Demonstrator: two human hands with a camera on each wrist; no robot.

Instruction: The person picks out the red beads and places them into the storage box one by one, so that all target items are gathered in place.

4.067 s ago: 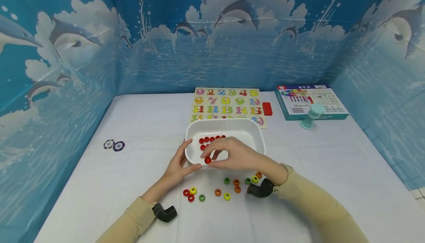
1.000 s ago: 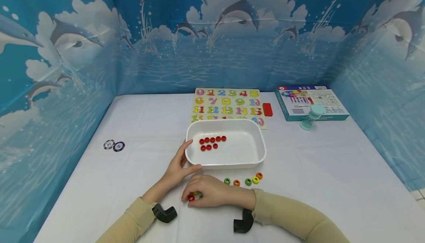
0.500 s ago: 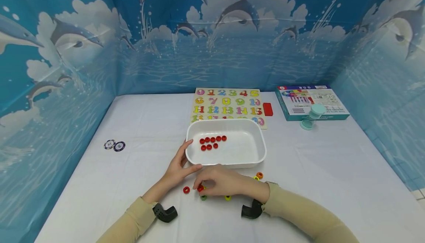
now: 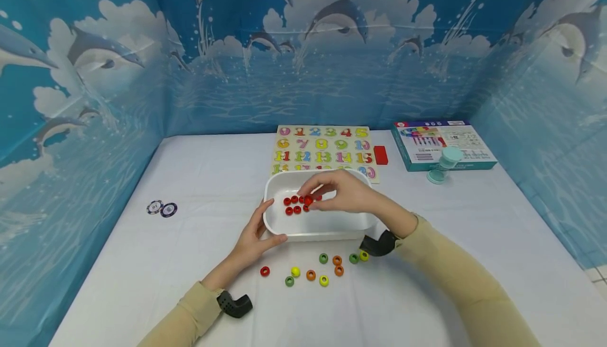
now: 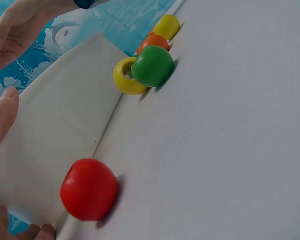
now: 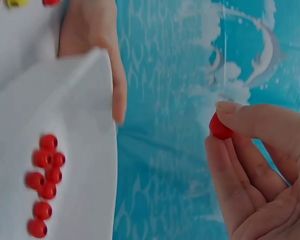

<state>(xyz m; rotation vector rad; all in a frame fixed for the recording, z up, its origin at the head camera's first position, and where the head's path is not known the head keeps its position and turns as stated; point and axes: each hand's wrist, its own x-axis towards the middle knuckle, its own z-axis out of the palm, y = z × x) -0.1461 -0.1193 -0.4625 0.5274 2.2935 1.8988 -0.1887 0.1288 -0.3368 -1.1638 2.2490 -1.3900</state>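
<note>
My right hand (image 4: 343,191) pinches a red bead (image 6: 221,127) between thumb and fingers above the white tray (image 4: 280,228). Below it, inside the tray, several red beads (image 4: 289,210) lie in two rows, the farther one partly covered by my fingers. My left hand (image 4: 253,239) grips the tray's near left corner, its thumb along the front wall and its fingers on the left side. On the cloth close to that hand sits a single red bead (image 5: 89,190).
Several loose beads lie before the tray: green (image 4: 289,281), yellow (image 4: 324,280) and orange (image 4: 310,275). Behind stand a number board (image 4: 322,149), a red block (image 4: 380,155), a flat box (image 4: 446,144) and a mint-green holder (image 4: 448,161). Two round chips (image 4: 162,208) lie at left.
My right hand picked a red bead off the table and carried it up and forward over the tray. A yellow bead on the cloth shifted right. My left hand stayed at the tray corner.
</note>
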